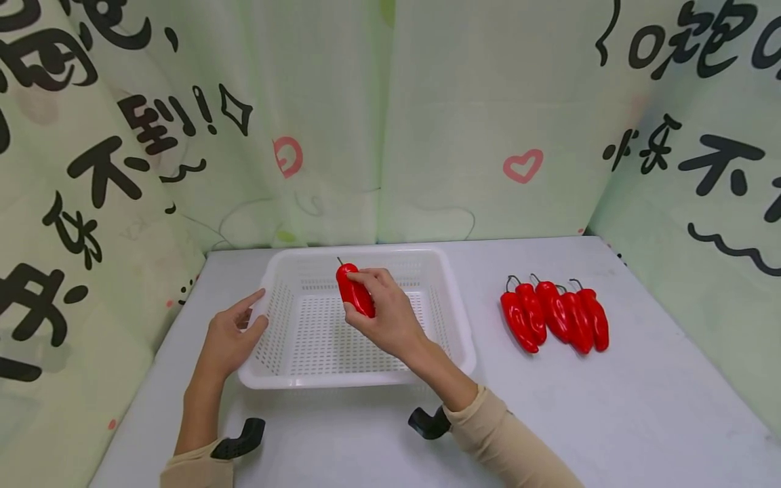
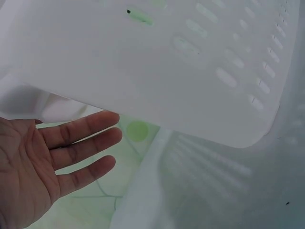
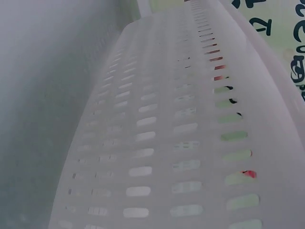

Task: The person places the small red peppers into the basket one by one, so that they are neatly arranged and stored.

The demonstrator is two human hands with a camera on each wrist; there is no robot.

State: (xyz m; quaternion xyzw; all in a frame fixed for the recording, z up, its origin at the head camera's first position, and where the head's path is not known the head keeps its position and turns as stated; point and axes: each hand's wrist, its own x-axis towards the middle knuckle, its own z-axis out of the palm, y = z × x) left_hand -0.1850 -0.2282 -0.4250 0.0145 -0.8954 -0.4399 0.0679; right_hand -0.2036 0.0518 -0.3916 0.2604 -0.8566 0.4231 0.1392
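From where I stand, the person's right hand (image 1: 390, 315) pinches a red pepper (image 1: 352, 290) between thumb and fingers, over the white basket (image 1: 342, 381), stem pointing away from the wrist. Off to that hand's right, five more peppers (image 1: 554, 312) lie side by side on the counter (image 1: 610, 420). The left hand (image 1: 230, 335) is at the basket's near-side left rim, fingers fairly straight and spread, thumb apart.

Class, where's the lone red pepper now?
In the head view, the lone pepper is in the right hand, over the white basket, left of the other peppers.
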